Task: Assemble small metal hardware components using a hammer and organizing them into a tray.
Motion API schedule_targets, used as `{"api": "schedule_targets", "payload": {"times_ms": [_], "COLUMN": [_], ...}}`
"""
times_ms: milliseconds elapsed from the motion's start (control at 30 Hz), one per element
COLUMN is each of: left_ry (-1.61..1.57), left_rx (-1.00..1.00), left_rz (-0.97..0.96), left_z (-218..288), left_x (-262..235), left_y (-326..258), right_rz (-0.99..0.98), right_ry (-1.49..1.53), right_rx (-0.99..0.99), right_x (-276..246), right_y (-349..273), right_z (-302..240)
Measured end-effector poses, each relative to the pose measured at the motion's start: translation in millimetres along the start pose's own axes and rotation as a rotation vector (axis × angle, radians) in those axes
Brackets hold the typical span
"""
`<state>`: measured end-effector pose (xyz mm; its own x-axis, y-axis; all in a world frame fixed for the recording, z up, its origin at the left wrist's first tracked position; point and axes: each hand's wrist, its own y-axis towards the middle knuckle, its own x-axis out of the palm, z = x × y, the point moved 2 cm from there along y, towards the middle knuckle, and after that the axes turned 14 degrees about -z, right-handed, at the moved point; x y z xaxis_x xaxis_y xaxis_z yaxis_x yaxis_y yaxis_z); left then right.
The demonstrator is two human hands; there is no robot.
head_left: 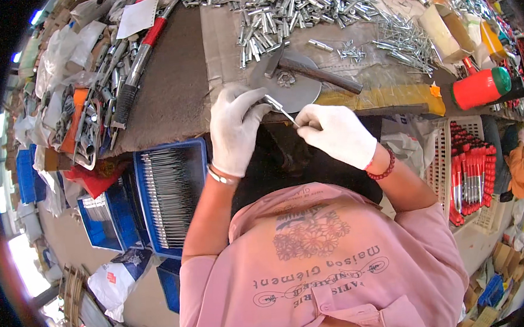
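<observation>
My left hand (233,129), in a white glove, is closed and pinches a short silver metal sleeve (274,103) just off the near edge of the workbench. A thin metal rod (289,117) runs from that sleeve to the fingertips of my right hand (339,133), also gloved and closed. Whether the rod sits inside the sleeve or only meets its end, I cannot tell. Just beyond my hands lies a round grey metal plate (303,95). A hammer (323,77) rests across it, beside a small cluster of shiny metal parts (285,79).
Loose silver sleeves (300,5) and thin pins (403,41) are heaped at the back. Tools crowd the bench's left side, near a red-and-black bar (141,54). A red-and-green cylinder (481,88) lies right. Below stand a blue crate (204,167) of rods and a pale crate (442,170) with red-handled tools.
</observation>
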<state>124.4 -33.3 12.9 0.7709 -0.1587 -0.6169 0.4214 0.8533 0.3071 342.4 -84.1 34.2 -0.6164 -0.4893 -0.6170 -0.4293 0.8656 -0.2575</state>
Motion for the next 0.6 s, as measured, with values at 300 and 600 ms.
{"api": "schedule_targets", "payload": {"times_ms": [300,600], "left_ry": [-0.673,-0.852], "left_rx": [-0.688,-0.581], "left_rz": [-0.126,0.048], "left_z": [32.4,34.0], "left_x": [23.8,6.1], "left_y": [-24.2,-40.7], "right_rz": [-0.184,-0.131], "right_ry": [0.652,0.563], "right_rx": [0.188,0.119], "right_x": [19.2,41.8], "right_y": [-10.6,-3.6], "right_z": [-6.7,-29.1]}}
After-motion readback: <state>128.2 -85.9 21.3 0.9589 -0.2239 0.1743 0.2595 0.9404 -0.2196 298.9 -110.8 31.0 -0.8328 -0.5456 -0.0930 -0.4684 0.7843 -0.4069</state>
